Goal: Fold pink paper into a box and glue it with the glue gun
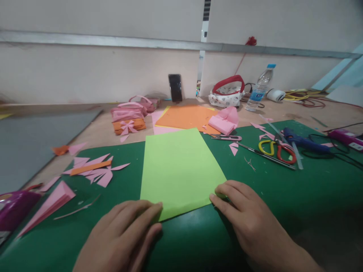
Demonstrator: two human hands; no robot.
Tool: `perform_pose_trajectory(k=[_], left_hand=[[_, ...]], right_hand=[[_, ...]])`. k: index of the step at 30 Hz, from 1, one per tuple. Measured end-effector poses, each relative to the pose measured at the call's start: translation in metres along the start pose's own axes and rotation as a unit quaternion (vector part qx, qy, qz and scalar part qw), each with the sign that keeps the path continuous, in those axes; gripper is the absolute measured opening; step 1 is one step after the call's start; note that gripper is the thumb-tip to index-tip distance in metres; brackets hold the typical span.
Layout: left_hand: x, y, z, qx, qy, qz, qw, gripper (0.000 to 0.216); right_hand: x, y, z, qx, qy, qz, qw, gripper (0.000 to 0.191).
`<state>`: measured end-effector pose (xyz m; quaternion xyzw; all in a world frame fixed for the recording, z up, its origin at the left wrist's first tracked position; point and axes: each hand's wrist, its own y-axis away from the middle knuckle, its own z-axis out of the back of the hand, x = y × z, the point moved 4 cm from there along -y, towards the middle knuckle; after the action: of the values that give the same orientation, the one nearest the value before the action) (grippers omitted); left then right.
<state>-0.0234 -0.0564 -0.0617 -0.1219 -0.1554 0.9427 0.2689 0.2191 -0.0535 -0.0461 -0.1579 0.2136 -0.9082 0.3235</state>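
A light green paper sheet (pixel 178 170) lies flat on the dark green cutting mat (pixel 283 196) in front of me. My left hand (pixel 124 234) rests on the sheet's near left corner, fingers pressed together with the tips on the paper's edge. My right hand (pixel 249 219) lies at the near right corner, fingers curled down and touching the paper's edge. Both hands press on the sheet without lifting it.
Pink paper scraps (pixel 96 170) and a folded pink piece (pixel 51 206) lie at the left. Scissors (pixel 276 151), a blue glue gun (pixel 304 141), orange paper (pixel 187 117), a water bottle (pixel 259 88), a phone (pixel 175 87) and a pouch (pixel 227 92) sit farther back. A purple object (pixel 14 209) is at the far left.
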Motion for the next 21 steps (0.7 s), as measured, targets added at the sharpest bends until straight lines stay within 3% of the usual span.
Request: perform_pose_trajectory(k=[4, 6, 10, 14, 18, 21], left_hand=[[-0.021, -0.016, -0.003, -0.048, -0.051, -0.043, 0.997, 0.03], [-0.028, -0.019, -0.007, -0.027, -0.053, -0.041, 0.997, 0.035], [-0.027, -0.025, -0.011, 0.08, 0.026, 0.112, 0.99, 0.021], [-0.021, -0.032, -0.006, 0.152, 0.112, 0.215, 0.958, 0.028], [-0.014, -0.033, -0.004, 0.186, 0.094, 0.262, 0.942, 0.03], [-0.011, -0.027, -0.005, 0.179, 0.082, 0.265, 0.944, 0.03]], right_hand=[[0.0, 0.001, -0.001, -0.005, 0.001, 0.002, 1.0, 0.032], [-0.001, 0.003, -0.003, -0.002, -0.001, 0.003, 1.0, 0.031], [-0.002, 0.005, -0.006, 0.008, -0.007, 0.007, 1.0, 0.033], [-0.002, 0.004, -0.004, -0.001, -0.009, 0.007, 1.0, 0.032], [-0.001, 0.003, -0.003, 0.001, -0.009, -0.005, 1.0, 0.032], [-0.001, 0.004, -0.004, 0.001, -0.012, -0.008, 1.0, 0.032]])
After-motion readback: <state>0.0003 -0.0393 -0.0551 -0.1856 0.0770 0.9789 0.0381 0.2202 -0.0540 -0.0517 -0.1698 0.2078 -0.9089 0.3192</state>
